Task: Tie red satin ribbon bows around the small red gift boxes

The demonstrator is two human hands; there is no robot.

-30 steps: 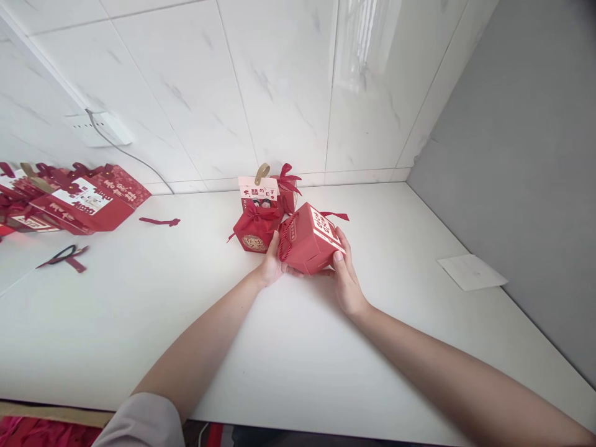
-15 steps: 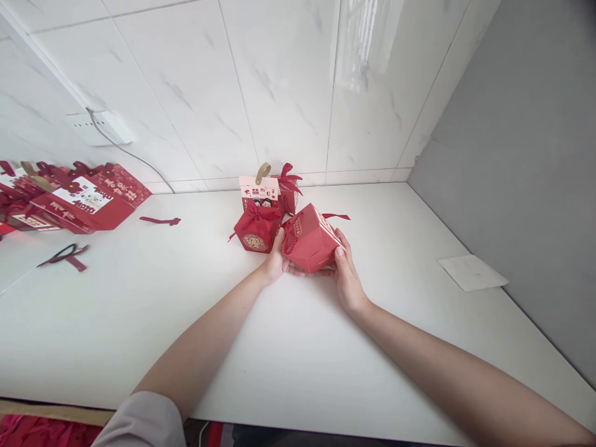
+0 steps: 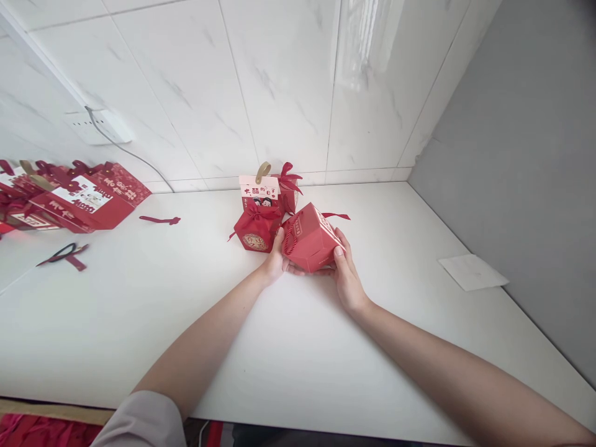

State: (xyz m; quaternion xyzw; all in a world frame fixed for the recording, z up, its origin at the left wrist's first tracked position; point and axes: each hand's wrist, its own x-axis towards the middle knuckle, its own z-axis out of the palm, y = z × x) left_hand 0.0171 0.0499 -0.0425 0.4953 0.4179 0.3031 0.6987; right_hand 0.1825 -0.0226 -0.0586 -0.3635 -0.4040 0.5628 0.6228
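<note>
Between my two hands a red gift box is held tilted over the table, with a twisted red cord handle on its left side and pale lettering on its right face. My left hand supports it from the left and below. My right hand grips its right side, thumb on the near face. Just left of it stands a red box with a ribbon bow and a round gold emblem. Behind that are a box with a pink printed panel and another bow-tied box, partly hidden.
Several red gift boxes lie at the far left against the tiled wall. Dark-handled scissors, a red ribbon strip and a white paper lie on the white table. A grey panel borders the right.
</note>
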